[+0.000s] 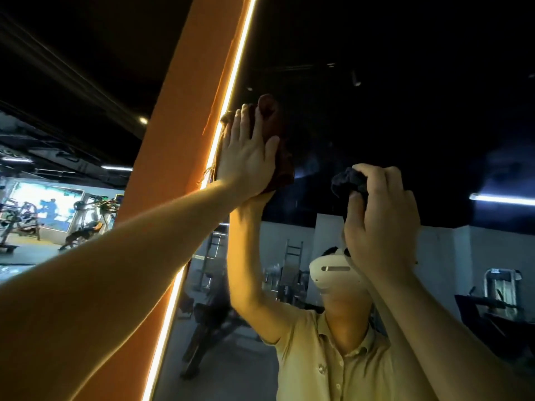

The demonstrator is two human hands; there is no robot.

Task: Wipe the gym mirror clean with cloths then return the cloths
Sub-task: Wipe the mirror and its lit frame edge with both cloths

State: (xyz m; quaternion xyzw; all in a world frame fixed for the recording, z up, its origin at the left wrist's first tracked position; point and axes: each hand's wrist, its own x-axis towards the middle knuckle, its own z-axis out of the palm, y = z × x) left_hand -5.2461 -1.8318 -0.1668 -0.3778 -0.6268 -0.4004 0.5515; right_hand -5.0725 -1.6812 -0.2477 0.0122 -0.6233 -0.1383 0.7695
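Left arm (115,270) is raised and stretched up and forward, elbow nearly straight, forearm bare. Left hand (246,149) is held flat with its back to the camera. Fingers are straight, close together and pointed up; thumb is spread to the right. The palm is pressed on a brown cloth (285,160).

Right arm (440,328) is raised from lower right, forearm bare. Right hand (382,215) is held lower than the left and apart from it. Its fingers are curled round a bunched dark cloth (347,180).
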